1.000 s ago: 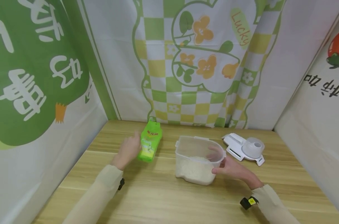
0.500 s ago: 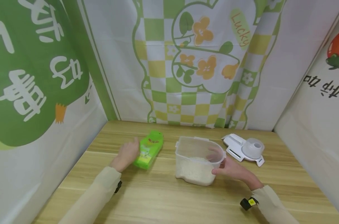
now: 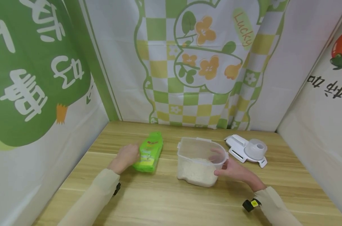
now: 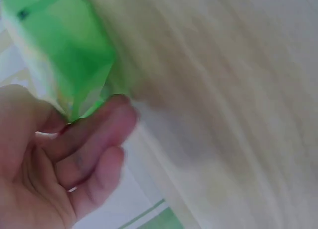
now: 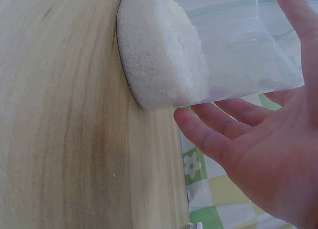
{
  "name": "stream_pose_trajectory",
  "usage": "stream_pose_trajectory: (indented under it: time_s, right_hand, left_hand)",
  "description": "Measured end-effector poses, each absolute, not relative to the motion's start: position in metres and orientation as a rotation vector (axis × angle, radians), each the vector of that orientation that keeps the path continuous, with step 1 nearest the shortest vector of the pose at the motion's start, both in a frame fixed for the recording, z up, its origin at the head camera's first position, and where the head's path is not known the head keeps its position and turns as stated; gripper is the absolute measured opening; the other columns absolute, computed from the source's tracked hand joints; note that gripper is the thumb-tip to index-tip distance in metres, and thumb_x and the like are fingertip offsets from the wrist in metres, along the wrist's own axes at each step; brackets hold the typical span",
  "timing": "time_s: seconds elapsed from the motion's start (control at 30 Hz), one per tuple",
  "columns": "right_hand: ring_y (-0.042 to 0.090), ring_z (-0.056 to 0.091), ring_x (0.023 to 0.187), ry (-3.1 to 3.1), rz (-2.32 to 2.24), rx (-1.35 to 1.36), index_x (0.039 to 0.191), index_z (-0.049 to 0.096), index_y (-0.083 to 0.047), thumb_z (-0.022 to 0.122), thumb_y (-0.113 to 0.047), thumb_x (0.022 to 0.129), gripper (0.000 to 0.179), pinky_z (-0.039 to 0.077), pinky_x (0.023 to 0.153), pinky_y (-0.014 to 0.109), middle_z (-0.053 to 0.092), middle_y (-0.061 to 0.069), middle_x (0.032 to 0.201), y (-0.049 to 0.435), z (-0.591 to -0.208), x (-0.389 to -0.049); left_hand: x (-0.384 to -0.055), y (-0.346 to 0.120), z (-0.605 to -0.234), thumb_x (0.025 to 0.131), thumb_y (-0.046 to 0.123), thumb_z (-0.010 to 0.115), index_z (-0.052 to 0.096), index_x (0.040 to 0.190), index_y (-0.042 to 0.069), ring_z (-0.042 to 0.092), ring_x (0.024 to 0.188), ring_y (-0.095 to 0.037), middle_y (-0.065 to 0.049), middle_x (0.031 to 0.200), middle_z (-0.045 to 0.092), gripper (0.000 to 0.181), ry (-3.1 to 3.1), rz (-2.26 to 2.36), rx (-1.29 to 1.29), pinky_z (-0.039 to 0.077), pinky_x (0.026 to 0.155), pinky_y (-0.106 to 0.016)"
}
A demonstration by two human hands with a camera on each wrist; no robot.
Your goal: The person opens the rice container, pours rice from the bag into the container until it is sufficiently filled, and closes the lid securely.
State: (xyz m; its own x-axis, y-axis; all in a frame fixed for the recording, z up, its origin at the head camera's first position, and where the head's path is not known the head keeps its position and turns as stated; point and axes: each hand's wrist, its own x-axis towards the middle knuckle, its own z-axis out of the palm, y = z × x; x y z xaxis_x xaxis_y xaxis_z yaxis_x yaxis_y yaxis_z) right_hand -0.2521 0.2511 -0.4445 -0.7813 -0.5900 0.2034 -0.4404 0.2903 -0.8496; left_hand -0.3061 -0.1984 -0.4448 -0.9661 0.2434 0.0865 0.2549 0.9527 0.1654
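Observation:
My left hand (image 3: pixel 126 158) pinches the near left edge of a bright green printed packet (image 3: pixel 151 150), thumb against fingers, as the left wrist view shows. The packet's lower end (image 4: pixel 82 60) looks creased and shiny; its contents are hidden. My right hand (image 3: pixel 234 168) holds the rounded right end of a clear plastic container (image 3: pixel 185 157), thumb on the near side and fingers behind. Without a lid, the container stands upright on the table, partly filled with white rice (image 5: pixel 159 55). Slightly bent, the right fingers (image 5: pixel 201 134) lie along its wall.
A white slicer-like kitchen tool (image 3: pixel 237 146) with a translucent round holder (image 3: pixel 255 149) lies behind the right hand. The wooden table (image 3: pixel 171 204) meets printed cloth walls (image 3: pixel 125 78) at the back and both sides.
The green packet has come nearer and lower, its top end away from the back cloth. My left hand has drawn slightly back and left with it. The right hand and container have stayed put.

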Motion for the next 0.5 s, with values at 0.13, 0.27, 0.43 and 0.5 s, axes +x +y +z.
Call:
stream_pose_trajectory:
  time_s: [0.13,0.27,0.43,0.5]
  right_hand:
    - [0.021,0.06,0.119,2.409,-1.505,-0.964,0.148,0.027,-0.005,0.074,-0.005,0.084,0.08,0.054,0.093,0.037,0.055,0.032,0.132,0.252,-0.445,-0.253]
    - [0.008,0.059,0.116,2.386,-1.516,-0.97,0.149,0.027,-0.005,0.074,-0.005,0.085,0.079,0.054,0.094,0.038,0.053,0.033,0.132,0.253,-0.446,-0.253]
    - [0.023,0.058,0.12,2.388,-1.509,-0.968,0.149,0.027,-0.005,0.073,-0.006,0.085,0.079,0.053,0.093,0.035,0.053,0.033,0.133,0.252,-0.445,-0.252]
    - [0.033,0.056,0.122,2.387,-1.505,-0.963,0.149,0.027,-0.005,0.073,-0.006,0.086,0.079,0.053,0.094,0.035,0.053,0.032,0.133,0.252,-0.445,-0.252]
  left_hand:
    - [-0.3,-0.196,-0.438,0.092,0.011,0.047,0.06,0.1,-0.002,0.049,0.057,-0.019,-0.006,0.068,0.052,0.019,-3.095,-0.266,-0.378,0.041,0.047,-0.029]
    - [-0.293,-0.192,-0.43,0.094,0.015,0.045,0.063,0.096,0.003,0.052,0.055,-0.017,-0.004,0.068,0.055,0.022,-3.212,-0.307,-0.339,0.042,0.047,-0.029]
    - [-0.284,-0.187,-0.421,0.095,0.019,0.044,0.064,0.099,0.005,0.058,0.05,-0.017,-0.004,0.066,0.06,0.024,-3.318,-0.322,-0.288,0.044,0.044,-0.03]
    - [-0.28,-0.184,-0.418,0.095,0.018,0.045,0.063,0.093,0.007,0.057,0.053,-0.018,-0.004,0.067,0.059,0.022,-3.302,-0.272,-0.304,0.044,0.045,-0.03]
